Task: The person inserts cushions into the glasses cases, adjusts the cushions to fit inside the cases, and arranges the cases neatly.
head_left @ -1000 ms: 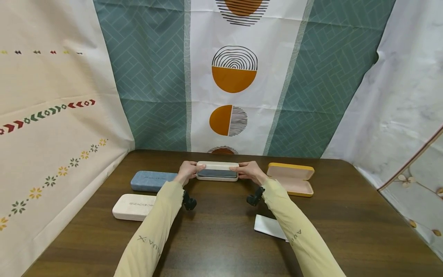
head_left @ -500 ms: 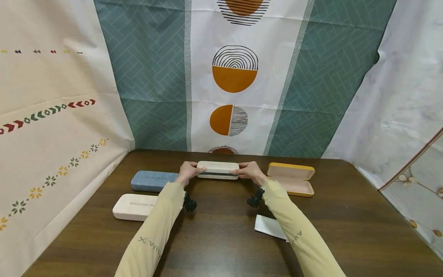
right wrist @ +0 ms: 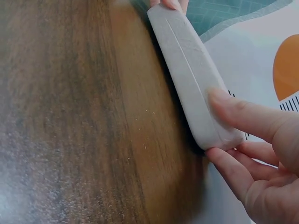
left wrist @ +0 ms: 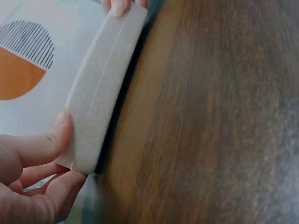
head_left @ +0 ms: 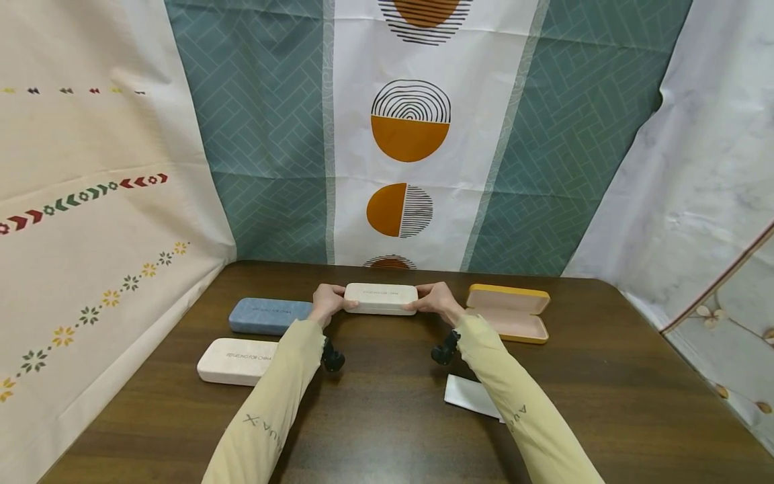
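A white glasses case lies with its lid down near the back edge of the table, lettering on top. My left hand holds its left end, the thumb on the front edge and the other fingers around the end. At the opposite end my right hand grips it the same way. In the left wrist view the seam along the front of the glasses case shows as a thin line. The right wrist view has the thumb pressed on the lid side of the glasses case; its contents are hidden.
To the left lie a blue glasses case and a second white glasses case, partly behind the left sleeve. An opened yellow glasses case stands at right. A folded white cloth sits by the right forearm. Patterned curtains hang behind.
The lid of the white glasses case has come down over its grey-blue inside, first to a narrow gap, then fully down. Both hands have stayed at its ends.
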### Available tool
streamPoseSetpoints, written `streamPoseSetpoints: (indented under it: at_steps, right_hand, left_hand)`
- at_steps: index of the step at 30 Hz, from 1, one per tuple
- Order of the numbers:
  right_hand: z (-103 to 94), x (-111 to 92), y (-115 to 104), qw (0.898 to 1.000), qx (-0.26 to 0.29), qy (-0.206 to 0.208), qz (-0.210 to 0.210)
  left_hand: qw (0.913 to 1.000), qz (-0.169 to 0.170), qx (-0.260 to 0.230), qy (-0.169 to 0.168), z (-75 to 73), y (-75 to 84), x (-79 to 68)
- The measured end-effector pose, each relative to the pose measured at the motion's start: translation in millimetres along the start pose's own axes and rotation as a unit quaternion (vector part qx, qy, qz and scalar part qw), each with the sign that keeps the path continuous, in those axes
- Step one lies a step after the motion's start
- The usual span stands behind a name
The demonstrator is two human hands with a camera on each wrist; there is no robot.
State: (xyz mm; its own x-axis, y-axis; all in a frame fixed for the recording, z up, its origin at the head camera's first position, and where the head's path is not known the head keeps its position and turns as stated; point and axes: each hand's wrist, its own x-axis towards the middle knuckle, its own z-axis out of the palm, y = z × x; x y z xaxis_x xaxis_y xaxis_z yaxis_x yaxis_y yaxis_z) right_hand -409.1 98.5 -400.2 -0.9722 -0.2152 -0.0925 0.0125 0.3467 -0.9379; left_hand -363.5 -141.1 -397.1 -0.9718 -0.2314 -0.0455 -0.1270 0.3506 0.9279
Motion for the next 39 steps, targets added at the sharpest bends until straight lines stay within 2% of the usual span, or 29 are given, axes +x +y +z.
streamPoseSetpoints:
  at_steps: [3, 7, 10, 15, 19, 23, 27, 39]
  right_hand:
    - [0.1, -0.1, 0.1, 1.000, -0.017, -0.001, -0.005]
    - [-2.4, -1.3, -1.2, 0.999, -0.041, -0.004, -0.005]
    - [-5.0, -3.1, -3.0, 0.998, -0.060, -0.007, -0.006]
    - [-10.2, -10.0, -2.8, 0.996, -0.085, -0.020, -0.002]
    - [-15.0, -17.8, 0.9, 0.995, -0.100, -0.027, -0.003]
    - [-19.2, -26.4, 3.4, 0.992, -0.121, -0.031, -0.013]
    - [-22.4, -34.6, 4.6, 0.990, -0.134, -0.028, -0.018]
    - [-25.0, -47.5, 5.1, 0.986, -0.162, -0.031, -0.027]
  left_hand:
    - [1.0000, -0.004, -0.007, 0.002, 0.2, 1.2, -1.9]
    - [0.9998, -0.004, 0.017, -0.008, -1.0, 4.9, -2.7]
    - [0.9989, -0.001, 0.039, -0.024, -3.4, 8.4, -3.0]
    - [0.9972, -0.015, 0.038, -0.063, -7.3, 12.1, -6.0]
    - [0.9942, -0.022, 0.048, -0.093, -5.9, 13.0, -9.4]
    - [0.9911, -0.014, 0.068, -0.113, -1.9, 12.8, -13.8]
    - [0.9888, 0.001, 0.088, -0.120, 1.3, 12.0, -19.3]
    - [0.9847, 0.014, 0.121, -0.125, 3.5, 13.7, -28.7]
